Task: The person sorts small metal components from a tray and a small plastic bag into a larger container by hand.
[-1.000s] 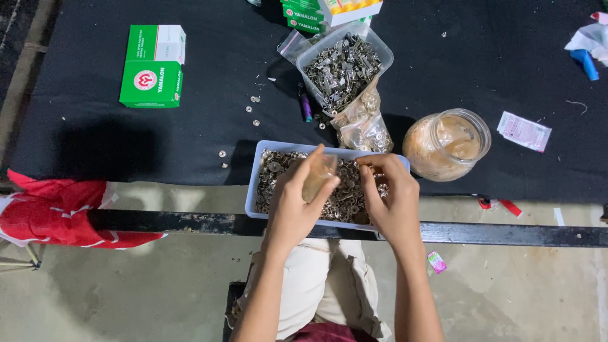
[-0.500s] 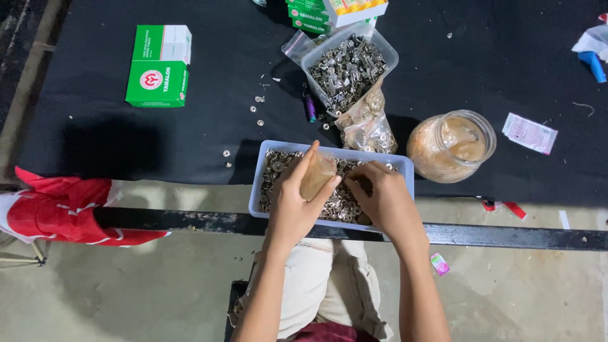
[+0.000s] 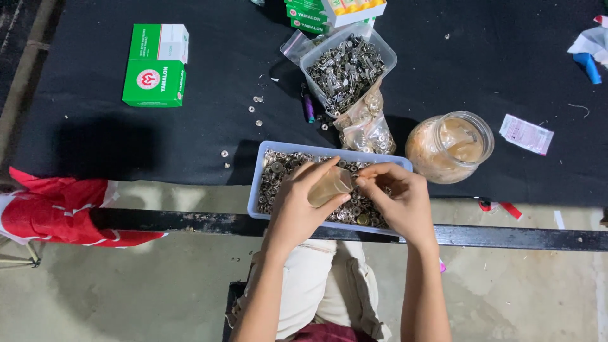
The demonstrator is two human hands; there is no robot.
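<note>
My left hand (image 3: 297, 206) grips a small tan tube-shaped container (image 3: 330, 187), tilted with its open end toward my right hand. My right hand (image 3: 399, 199) pinches something tiny at the container's mouth; what it is cannot be made out. Both hands hover over a pale blue rectangular tray (image 3: 261, 183) full of small metal fasteners, at the near edge of a black table (image 3: 95, 133).
A clear tub of metal parts (image 3: 348, 63) and a plastic bag of fasteners (image 3: 367, 126) sit behind the tray. A round clear jar (image 3: 449, 147) stands to the right. A green and white box (image 3: 156, 64) lies far left. Loose fasteners (image 3: 256, 107) dot the table. Red cloth (image 3: 57, 202) hangs at left.
My right hand has shifted left to the container's mouth. My left hand has tilted the container lower over the tray.
</note>
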